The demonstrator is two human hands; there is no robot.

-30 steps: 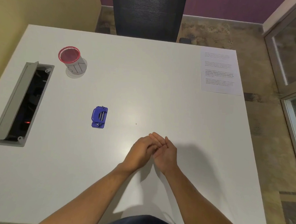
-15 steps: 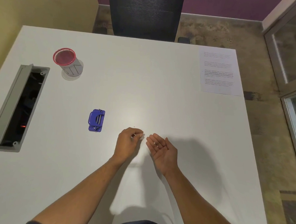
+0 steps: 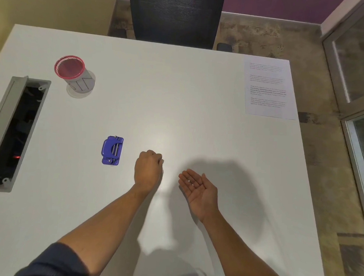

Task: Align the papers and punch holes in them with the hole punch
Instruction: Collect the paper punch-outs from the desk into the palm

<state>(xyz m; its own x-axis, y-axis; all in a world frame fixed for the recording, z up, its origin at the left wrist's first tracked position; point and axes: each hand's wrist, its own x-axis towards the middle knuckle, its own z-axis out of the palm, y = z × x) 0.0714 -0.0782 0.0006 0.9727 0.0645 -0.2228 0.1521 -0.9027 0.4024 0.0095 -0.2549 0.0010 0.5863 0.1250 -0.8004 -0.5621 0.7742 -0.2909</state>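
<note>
A small blue hole punch (image 3: 112,150) lies on the white table (image 3: 158,90), left of my hands. The printed papers (image 3: 268,87) lie flat at the table's far right edge, well away from both hands. My left hand (image 3: 147,169) rests knuckles-up just right of the punch, its fingertips pinched together against the tabletop; what they pinch is too small to tell. My right hand (image 3: 199,189) is held palm-up and flat beside it, with two tiny white specks lying on the palm.
A red-rimmed mesh pen cup (image 3: 74,75) stands at the far left. An open grey cable tray (image 3: 15,129) is sunk into the table's left side. A dark mesh office chair (image 3: 175,15) stands behind the far edge. Glass panels run along the right.
My hands were pressed together a second ago. They have separated: the left moved up and left to the tabletop and pinched shut, while the right stayed and turned palm-up.
</note>
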